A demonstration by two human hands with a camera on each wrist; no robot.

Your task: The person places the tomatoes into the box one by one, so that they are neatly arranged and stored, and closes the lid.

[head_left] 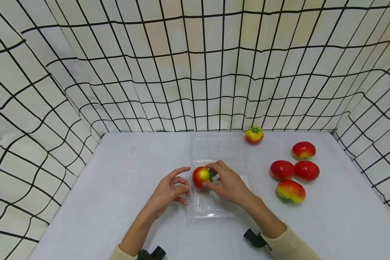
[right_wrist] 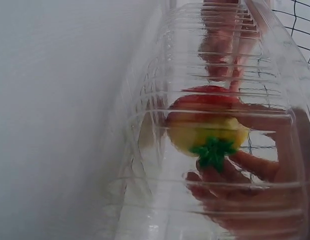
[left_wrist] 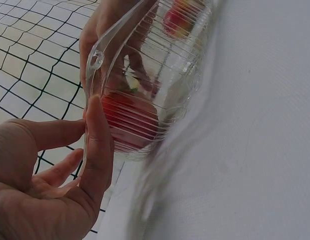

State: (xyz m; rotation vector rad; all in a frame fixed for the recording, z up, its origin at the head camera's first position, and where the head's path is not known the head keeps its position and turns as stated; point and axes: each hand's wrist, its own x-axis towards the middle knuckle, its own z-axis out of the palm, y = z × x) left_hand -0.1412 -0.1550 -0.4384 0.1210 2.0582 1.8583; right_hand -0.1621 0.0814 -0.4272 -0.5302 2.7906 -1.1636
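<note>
A clear plastic clamshell container [head_left: 214, 207] lies with its lid [head_left: 217, 147] folded back, away from me. Inside, at its left side, sits a red-and-yellow fruit [head_left: 200, 177] with a green leafy top. My right hand [head_left: 230, 184] pinches this fruit between thumb and fingers around the leafy end. Through the ribbed wall, the right wrist view shows the leafy top [right_wrist: 214, 151] turned toward that hand. With thumb and finger, my left hand [left_wrist: 64, 170] pinches the container's left rim; in the head view this hand [head_left: 169, 189] is beside the fruit.
Several similar fruits lie right of the container, including a red-and-yellow one [head_left: 291, 191] and a red one [head_left: 307, 170]. Another yellow-and-red fruit [head_left: 254, 135] stands near the table's back edge. White panels with black netting [head_left: 214, 72] enclose the white table [head_left: 133, 155].
</note>
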